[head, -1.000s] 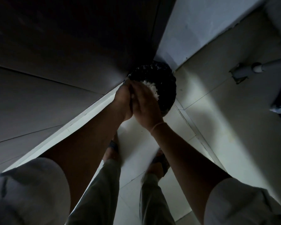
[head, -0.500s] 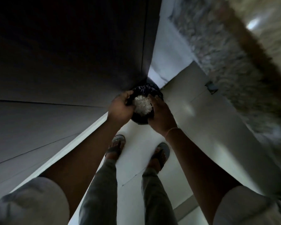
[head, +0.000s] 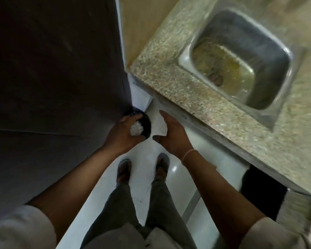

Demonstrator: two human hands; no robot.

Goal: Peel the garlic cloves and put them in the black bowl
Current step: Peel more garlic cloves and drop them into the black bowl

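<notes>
Head view, looking down. The left hand (head: 123, 134) grips a small round black bowl (head: 147, 122) from the side, fingers curled round its rim, well to the lower left of the rectangular stainless-steel sink (head: 258, 38) and lower than it. In the bowl lies a heap of white pieces (head: 136, 129), too blurred to tell cloves from skins. The right hand (head: 171, 135) hangs between bowl and sink, just beside the bowl but apart from it, fingers straight, thumb spread, holding nothing; a thin pale thread (head: 188, 155) circles its wrist. The sink is set into a speckled granite countertop (head: 169, 83). A tall dark panel (head: 52, 69) stands left of the sink. Below the sink, two sandalled feet (head: 124, 168) stand on a glossy white tiled floor (head: 178, 177).
</notes>
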